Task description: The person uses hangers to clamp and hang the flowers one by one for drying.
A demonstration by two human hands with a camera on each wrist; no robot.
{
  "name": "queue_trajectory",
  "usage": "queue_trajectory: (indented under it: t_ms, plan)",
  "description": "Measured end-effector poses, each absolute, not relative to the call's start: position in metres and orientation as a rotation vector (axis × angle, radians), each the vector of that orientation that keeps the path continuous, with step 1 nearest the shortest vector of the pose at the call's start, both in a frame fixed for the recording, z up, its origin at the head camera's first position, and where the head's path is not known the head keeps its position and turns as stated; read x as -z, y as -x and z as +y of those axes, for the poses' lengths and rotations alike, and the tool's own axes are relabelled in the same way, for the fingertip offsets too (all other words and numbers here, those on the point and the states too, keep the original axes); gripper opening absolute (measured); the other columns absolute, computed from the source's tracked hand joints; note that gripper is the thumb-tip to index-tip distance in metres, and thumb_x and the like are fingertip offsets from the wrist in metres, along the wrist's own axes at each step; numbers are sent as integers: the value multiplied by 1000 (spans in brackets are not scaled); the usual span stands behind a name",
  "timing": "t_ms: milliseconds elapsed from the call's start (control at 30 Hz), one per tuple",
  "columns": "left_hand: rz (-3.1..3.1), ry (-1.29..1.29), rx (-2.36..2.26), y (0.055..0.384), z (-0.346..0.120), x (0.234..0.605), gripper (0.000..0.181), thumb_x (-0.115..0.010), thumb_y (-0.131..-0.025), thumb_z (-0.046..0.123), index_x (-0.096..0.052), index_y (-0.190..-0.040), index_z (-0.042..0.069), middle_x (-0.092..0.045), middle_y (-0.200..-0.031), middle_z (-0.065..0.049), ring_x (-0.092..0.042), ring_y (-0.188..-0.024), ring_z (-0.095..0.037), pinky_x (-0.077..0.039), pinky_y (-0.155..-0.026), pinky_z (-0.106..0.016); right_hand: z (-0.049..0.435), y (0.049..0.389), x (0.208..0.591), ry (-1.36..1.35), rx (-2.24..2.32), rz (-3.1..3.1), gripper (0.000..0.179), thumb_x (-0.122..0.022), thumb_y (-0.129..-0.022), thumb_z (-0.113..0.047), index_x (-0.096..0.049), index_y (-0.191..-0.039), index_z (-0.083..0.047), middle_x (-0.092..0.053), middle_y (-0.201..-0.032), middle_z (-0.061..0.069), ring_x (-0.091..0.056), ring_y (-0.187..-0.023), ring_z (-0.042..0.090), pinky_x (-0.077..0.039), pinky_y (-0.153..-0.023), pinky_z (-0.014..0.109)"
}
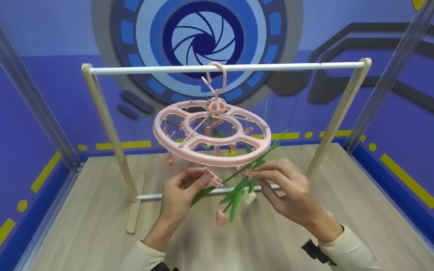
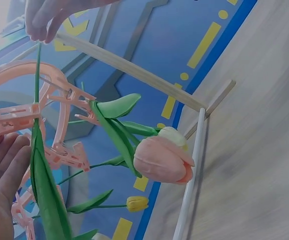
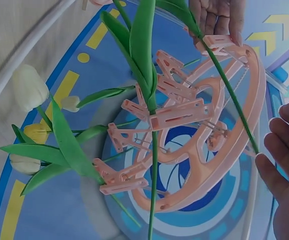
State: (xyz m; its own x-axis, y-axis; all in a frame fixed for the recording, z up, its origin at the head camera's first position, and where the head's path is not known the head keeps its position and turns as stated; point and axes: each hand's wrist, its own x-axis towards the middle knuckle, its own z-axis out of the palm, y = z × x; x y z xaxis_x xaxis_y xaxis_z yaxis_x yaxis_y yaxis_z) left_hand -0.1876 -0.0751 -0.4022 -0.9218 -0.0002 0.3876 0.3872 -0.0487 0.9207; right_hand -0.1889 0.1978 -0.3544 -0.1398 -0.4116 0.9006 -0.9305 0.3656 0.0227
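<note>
My left hand (image 1: 179,192) pinches a pink clothespin (image 1: 212,178) below the hanger's front rim. In the left wrist view, a green tulip stem (image 2: 37,85) crosses the tip of that clothespin (image 2: 14,119); its leaf (image 2: 47,185) runs out of the frame, and the flower is out of sight. My right hand (image 1: 292,188) pinches the far end of this stem (image 3: 234,107) between thumb and fingertips. Beside it, a pink tulip (image 1: 222,217) and a white tulip (image 1: 249,197) hang head down from other clips. The round pink clip hanger (image 1: 213,160) hangs above both hands.
A white rod (image 1: 277,67) on wooden posts (image 1: 107,128) carries the hanger's hook (image 1: 223,79). A lower white rod (image 1: 149,197) joins the posts near the wooden tabletop (image 1: 89,226). More clips hang around the rings, one with a yellow tulip (image 2: 137,203). Blue panels (image 1: 51,94) enclose the space.
</note>
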Motion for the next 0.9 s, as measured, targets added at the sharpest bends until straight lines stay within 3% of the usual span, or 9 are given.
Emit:
queue_trajectory:
  t_ms: [233, 433, 600, 667, 767, 900]
  plan:
    - [-1920, 471, 2086, 187, -77, 402, 21, -79, -97, 8, -75, -116, -1, -77, -111, -12, -73, -105, -26, -61, -90, -31, 209, 193, 361, -1133, -728, -1733, 22, -64, -108, -17, -76, -101, 0, -72, -100, 11, -65, -87, 25, -54, -77, 24]
    - [-1918, 485, 2101, 186, -78, 400, 23, -78, -98, 9, -75, -118, -1, -76, -113, -12, -73, -107, -27, -61, -91, -32, 227, 200, 373, -1078, -763, -1779, 17, -66, -105, -14, -75, -100, 0, -72, -100, 12, -66, -90, 28, -52, -91, 17]
    - [-1905, 504, 2109, 185, -79, 397, 22, -77, -99, 8, -74, -118, -1, -76, -114, -13, -73, -107, -28, -61, -93, -35, 245, 206, 382, -1030, -761, -1841, 7, -73, -94, -2, -74, -101, 1, -72, -102, 13, -66, -94, 30, -50, -97, 15]
    - [-1895, 510, 2118, 185, -80, 395, 22, -76, -99, 8, -74, -119, -2, -76, -114, -14, -73, -107, -28, -61, -93, -37, 251, 208, 385, -1006, -760, -1860, 8, -73, -97, -7, -75, -101, 1, -72, -102, 13, -66, -95, 30, -49, -98, 14]
    - [-1876, 517, 2139, 185, -82, 394, 22, -75, -99, 6, -73, -119, -4, -75, -114, -15, -74, -106, -28, -62, -93, -38, 260, 210, 390, -955, -776, -1895, 25, -68, -106, -23, -75, -101, 0, -72, -102, 13, -66, -96, 29, -49, -98, 13]
    - [-1884, 504, 2121, 185, -85, 393, 22, -75, -100, 6, -73, -119, -3, -76, -113, -15, -74, -105, -28, -62, -93, -39, 270, 211, 397, -888, -812, -1961, 36, -64, -109, -36, -76, -104, -3, -74, -106, 10, -67, -101, 28, -49, -100, 14]
